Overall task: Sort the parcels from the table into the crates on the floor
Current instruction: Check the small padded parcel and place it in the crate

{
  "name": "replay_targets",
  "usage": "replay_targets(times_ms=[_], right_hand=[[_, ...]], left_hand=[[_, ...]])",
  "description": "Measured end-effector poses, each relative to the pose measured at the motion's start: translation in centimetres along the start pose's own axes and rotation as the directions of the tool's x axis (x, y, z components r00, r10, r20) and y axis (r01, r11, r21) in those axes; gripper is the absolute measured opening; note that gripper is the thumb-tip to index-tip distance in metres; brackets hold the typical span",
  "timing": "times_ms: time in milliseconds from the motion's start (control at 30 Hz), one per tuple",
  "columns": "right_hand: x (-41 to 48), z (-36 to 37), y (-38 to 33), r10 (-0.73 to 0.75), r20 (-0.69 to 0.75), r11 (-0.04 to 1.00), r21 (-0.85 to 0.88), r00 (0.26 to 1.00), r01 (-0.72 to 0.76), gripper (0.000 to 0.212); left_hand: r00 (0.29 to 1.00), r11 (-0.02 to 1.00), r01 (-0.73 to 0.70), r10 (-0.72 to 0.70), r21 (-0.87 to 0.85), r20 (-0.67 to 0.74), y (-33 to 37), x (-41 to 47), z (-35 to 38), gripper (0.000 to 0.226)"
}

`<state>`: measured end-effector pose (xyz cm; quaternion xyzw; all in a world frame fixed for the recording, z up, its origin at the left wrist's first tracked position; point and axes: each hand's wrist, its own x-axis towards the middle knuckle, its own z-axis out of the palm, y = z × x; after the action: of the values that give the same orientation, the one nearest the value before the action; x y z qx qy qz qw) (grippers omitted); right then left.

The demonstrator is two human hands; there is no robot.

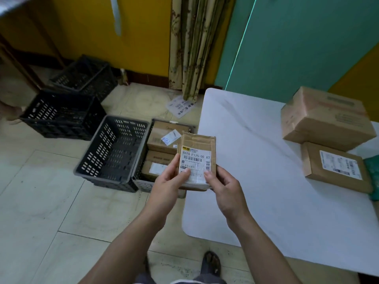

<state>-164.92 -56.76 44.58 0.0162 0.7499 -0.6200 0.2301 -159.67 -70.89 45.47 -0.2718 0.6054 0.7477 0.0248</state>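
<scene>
Both hands are holding a small brown parcel (196, 160) at the centre of the frame, above the gap between the crates and the tabletop (266, 181). The parcel is tilted with its white shipping label facing up toward the camera, probably so the code can be read before a crate is chosen. The left hand (170, 181) is gripping the lower left edge, thumb lying across the label's corner, fingers (174, 163) curled up along the side. The right hand (224, 187) is pinching the lower right corner, thumb on top, the other fingers hidden underneath. Both are closed firmly on the parcel, which projects upward past the fingertips.

Just behind it in the picture, a crate (141, 182) is already holding two boxes (162, 140). To its left a grey crate (110, 152) is standing open, and two black crates (61, 113) are sitting further toward the upper left. At the right edge of the frame, a large carton (326, 117) and a flatter labelled box (336, 167) are waiting on the tabletop, touching each other, well apart from the hands.
</scene>
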Motion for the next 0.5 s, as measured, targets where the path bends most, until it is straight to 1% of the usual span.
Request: replay_targets(times_ms=[167,233,300,367,433,500], right_hand=[[0.9,9.9,-0.1,0.04,-0.013,0.998,-0.038,0.999,-0.04,0.018],[1.4,13.0,-0.1,0.048,-0.022,0.997,-0.053,0.999,-0.05,0.022],[1.7,14.8,0.2,0.068,-0.024,0.996,-0.064,0.997,-0.069,0.025],[2.2,16.2,0.6,0.11,-0.026,0.992,-0.065,0.994,-0.112,0.023],[3.1,17.3,1.0,0.145,-0.055,0.987,-0.062,0.988,-0.148,0.023],[4.2,18.0,1.5,0.167,-0.084,0.982,-0.072,0.982,-0.173,0.028]], left_hand=[[1.0,0.999,0.03,-0.029,0.044,-0.012,0.2,1.8,-9.8,0.047],[0.998,0.996,0.055,-0.053,0.066,-0.022,-0.1,2.6,-13.1,0.047],[0.997,0.995,0.077,-0.074,0.071,-0.033,-0.5,3.4,-15.0,0.047],[0.996,0.992,0.091,-0.089,0.087,-0.025,-0.8,4.1,-16.5,0.047],[0.994,0.988,0.112,-0.11,0.103,-0.025,-1.4,5.1,-17.7,0.047],[0.991,0.984,0.135,-0.131,0.116,-0.04,-2.1,6.1,-18.3,0.047]])
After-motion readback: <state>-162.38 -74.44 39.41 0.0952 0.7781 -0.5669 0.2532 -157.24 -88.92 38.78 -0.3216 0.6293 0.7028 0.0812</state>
